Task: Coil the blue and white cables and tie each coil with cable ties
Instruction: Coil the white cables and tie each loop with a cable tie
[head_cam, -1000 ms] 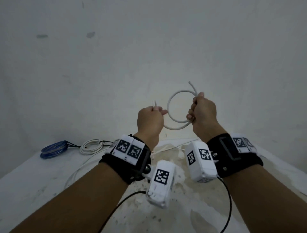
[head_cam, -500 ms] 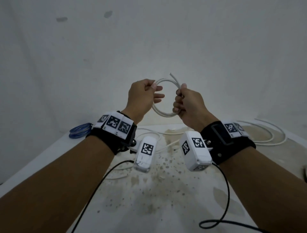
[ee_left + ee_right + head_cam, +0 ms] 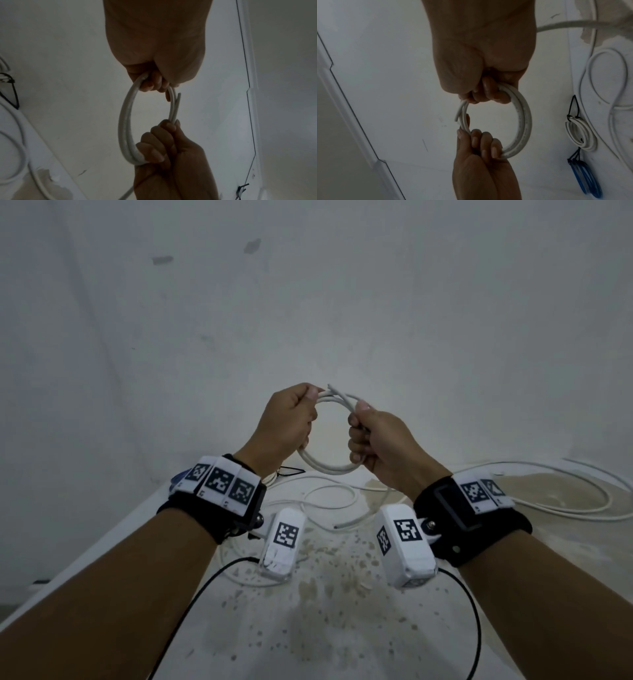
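Observation:
I hold a small coil of white cable (image 3: 325,469) in the air above the table, between both hands. My left hand (image 3: 291,419) grips the coil's left side, fingers curled round the strands. My right hand (image 3: 373,440) grips its right side in a fist. In the left wrist view the coil (image 3: 126,121) shows two strands side by side, and a short free end sticks out near my left fingers (image 3: 150,83). The right wrist view shows the same coil (image 3: 523,121) under my right fingers (image 3: 489,94). The cable's tail runs down to the table.
Loose white cable (image 3: 582,503) lies in wide loops over the stained white table (image 3: 342,628). At the back left lie a tied white coil (image 3: 580,135) with a black cable tie (image 3: 573,108) and a blue coil (image 3: 585,178). A wall stands close behind.
My hands have come closer together. The left hand brought its length of cable onto the loop and now grips the coil's left side, so the coil has a second turn.

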`<state>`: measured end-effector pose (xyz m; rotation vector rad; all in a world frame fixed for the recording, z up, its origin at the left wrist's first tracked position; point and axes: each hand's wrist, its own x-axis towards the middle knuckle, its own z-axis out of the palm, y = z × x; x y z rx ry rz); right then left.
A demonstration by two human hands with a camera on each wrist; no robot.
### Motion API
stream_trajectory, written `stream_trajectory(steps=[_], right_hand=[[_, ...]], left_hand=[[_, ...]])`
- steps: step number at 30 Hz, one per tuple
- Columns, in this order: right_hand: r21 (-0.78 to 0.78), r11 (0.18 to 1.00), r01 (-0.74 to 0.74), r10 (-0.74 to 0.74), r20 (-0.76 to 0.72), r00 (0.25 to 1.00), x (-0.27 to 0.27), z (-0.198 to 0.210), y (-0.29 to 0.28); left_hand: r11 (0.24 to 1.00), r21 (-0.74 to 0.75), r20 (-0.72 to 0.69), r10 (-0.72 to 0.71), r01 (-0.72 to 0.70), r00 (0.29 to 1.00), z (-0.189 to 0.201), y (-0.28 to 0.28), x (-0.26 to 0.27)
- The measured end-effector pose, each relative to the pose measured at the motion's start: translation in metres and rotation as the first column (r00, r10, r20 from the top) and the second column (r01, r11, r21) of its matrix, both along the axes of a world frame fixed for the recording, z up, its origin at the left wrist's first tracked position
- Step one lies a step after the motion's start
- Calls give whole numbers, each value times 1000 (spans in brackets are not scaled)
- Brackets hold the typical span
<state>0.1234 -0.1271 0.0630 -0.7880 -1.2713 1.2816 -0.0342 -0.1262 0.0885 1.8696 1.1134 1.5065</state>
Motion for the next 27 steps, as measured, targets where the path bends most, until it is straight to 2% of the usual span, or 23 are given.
stream_trajectory(steps=[5,9,11,14,18,20,21,24,25,27], right_hand=[[37,999,-2,1,44,999,1,3,0],[94,995,25,-36,116,993,-2,3,-2],[148,988,48,-69,140,988,-4,2,-4],[205,977,63,-95,147,985,-7,-1,-6],[207,977,41,-93,245,965,-5,-2,-8],[234,966,111,-192,360,913,-1,-1,-8],[285,941,183,-290,401,869,2,-1,-5],[504,764,403,-625,420,658,13,0,6],[538,733,415,-665,439,605,15,2,7],[581,752,310,-648,566,511,17,7,8]], left_hand=[[998,11,-178,-66,69,982,15,-1,-9],[988,-77,-210,-146,132,967,20,-4,-6],[993,-25,-210,-115,112,971,18,-5,-2],[993,115,-196,8,15,980,10,-4,3],[988,130,-162,110,-89,981,5,2,2],[986,131,-173,124,-102,977,6,2,0],[985,130,-166,133,-113,977,6,3,-1],[984,124,-151,147,-128,978,9,4,-4],[984,129,-158,146,-126,977,10,4,-4],[980,152,-176,151,-125,973,11,4,-4]])
